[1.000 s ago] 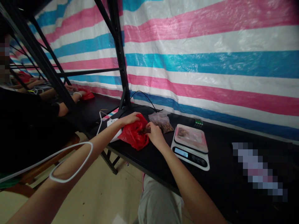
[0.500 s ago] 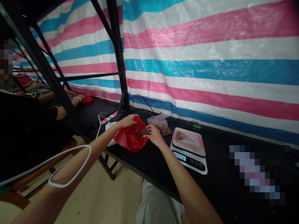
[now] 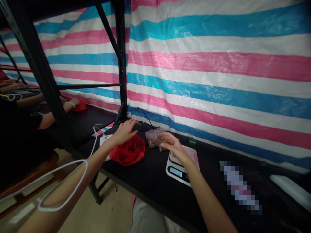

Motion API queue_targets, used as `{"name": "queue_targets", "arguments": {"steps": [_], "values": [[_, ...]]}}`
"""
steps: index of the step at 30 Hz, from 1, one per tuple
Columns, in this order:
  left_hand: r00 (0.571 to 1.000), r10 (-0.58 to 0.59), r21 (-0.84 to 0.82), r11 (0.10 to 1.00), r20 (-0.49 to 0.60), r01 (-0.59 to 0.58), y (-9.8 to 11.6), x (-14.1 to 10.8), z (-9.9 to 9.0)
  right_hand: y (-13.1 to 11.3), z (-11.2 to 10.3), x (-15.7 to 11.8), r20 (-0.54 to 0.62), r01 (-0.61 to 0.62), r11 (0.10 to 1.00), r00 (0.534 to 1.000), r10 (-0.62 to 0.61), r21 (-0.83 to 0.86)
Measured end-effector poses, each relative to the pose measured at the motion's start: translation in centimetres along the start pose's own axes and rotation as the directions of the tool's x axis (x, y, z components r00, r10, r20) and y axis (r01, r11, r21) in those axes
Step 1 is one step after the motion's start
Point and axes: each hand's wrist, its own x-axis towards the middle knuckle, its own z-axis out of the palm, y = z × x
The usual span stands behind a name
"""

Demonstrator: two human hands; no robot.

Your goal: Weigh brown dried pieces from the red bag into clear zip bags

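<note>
A red plastic bag (image 3: 128, 153) lies open on the black table, with small brown pieces inside. My left hand (image 3: 125, 131) is over its back left edge, fingers spread and apart. To the right, my right hand (image 3: 171, 142) is curled in front of clear bags of brown pieces (image 3: 153, 139), near the back left of a white scale (image 3: 171, 176). Its fingers are bent around something small that I cannot make out. On the scale's plate lies a flat clear packet (image 3: 190, 153), partly behind my right hand and wrist.
A white power strip (image 3: 104, 139) and white cable are left of the red bag. Small green items (image 3: 191, 140) lie behind the scale. A black metal frame (image 3: 122, 64) rises at the back. Another person's arm (image 3: 57, 116) reaches in at left.
My right hand has left the red bag and moved right towards the scale. My left hand has lifted off the bag, its fingers spreading. The view has shifted.
</note>
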Motion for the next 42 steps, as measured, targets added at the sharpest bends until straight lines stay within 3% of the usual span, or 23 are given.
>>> {"name": "queue_targets", "arguments": {"steps": [2,4,7,10,13,15,18,20,22,25,27,29,32,35,38,42], "values": [[0.993,0.064,-0.135,0.988,-0.095,-0.076,3.5,0.1,0.3,-0.4,-3.8,-1.6,-0.107,0.001,0.998,0.994,-0.007,-0.06],[0.972,0.232,-0.273,0.933,-0.048,-0.236,7.0,0.5,2.0,-0.2,-7.5,-3.2,-0.243,-0.019,0.993,0.97,-0.011,-0.118],[0.887,0.455,-0.447,0.811,0.08,-0.376,11.6,2.0,6.6,0.8,-11.5,-4.9,-0.419,-0.048,0.991,0.908,-0.009,-0.126],[0.829,0.529,-0.522,0.765,0.179,-0.376,14.8,3.8,11.3,1.7,-13.2,-5.7,-0.535,-0.012,0.993,0.843,-0.051,-0.114],[0.783,0.586,-0.536,0.737,0.206,-0.411,16.3,5.1,13.7,2.0,-13.1,-5.7,-0.545,0.014,0.994,0.836,-0.069,-0.105],[0.787,0.578,-0.527,0.747,0.216,-0.405,16.6,5.4,14.1,2.0,-12.6,-5.5,-0.52,0.018,0.995,0.852,-0.067,-0.097],[0.845,0.509,-0.547,0.76,0.166,-0.35,16.3,5.5,14.0,1.7,-12.0,-5.4,-0.488,0.04,0.996,0.87,-0.073,-0.079],[0.878,0.46,-0.643,0.714,0.134,-0.277,15.8,5.5,13.8,1.5,-11.5,-5.3,-0.478,0.044,0.997,0.875,-0.071,-0.069],[0.891,0.431,-0.801,0.58,0.146,-0.149,15.1,5.5,13.6,1.1,-11.0,-5.3,-0.486,0.052,0.996,0.87,-0.08,-0.071],[0.931,0.337,-0.968,0.243,0.141,0.059,14.2,5.6,13.1,0.5,-10.2,-5.2,-0.48,0.079,0.988,0.867,-0.132,-0.129],[0.96,0.252,-0.992,0.054,0.125,0.115,13.8,5.7,12.8,0.2,-9.6,-5.1,-0.456,0.081,0.973,0.873,-0.173,-0.214],[0.969,0.207,-0.989,-0.04,0.134,0.145,13.6,5.7,12.6,0.0,-9.2,-5.0,-0.432,0.074,0.94,0.874,-0.222,-0.333],[0.967,0.188,-0.98,-0.068,0.172,0.187,13.7,5.5,12.6,0.0,-8.7,-4.9,-0.408,0.085,0.863,0.855,-0.319,-0.498],[0.959,0.204,-0.975,-0.059,0.197,0.213,13.7,5.5,12.9,0.0,-8.7,-5.0,-0.395,0.114,0.821,0.834,-0.385,-0.559],[0.958,0.212,-0.976,-0.056,0.195,0.211,13.6,5.6,13.4,0.0,-8.6,-5.0,-0.379,0.134,0.838,0.846,-0.375,-0.53],[0.978,0.144,-0.985,-0.057,0.152,0.162,13.7,5.7,13.8,0.1,-8.5,-4.9,-0.486,0.174,0.88,0.778,-0.398,-0.442]]}}
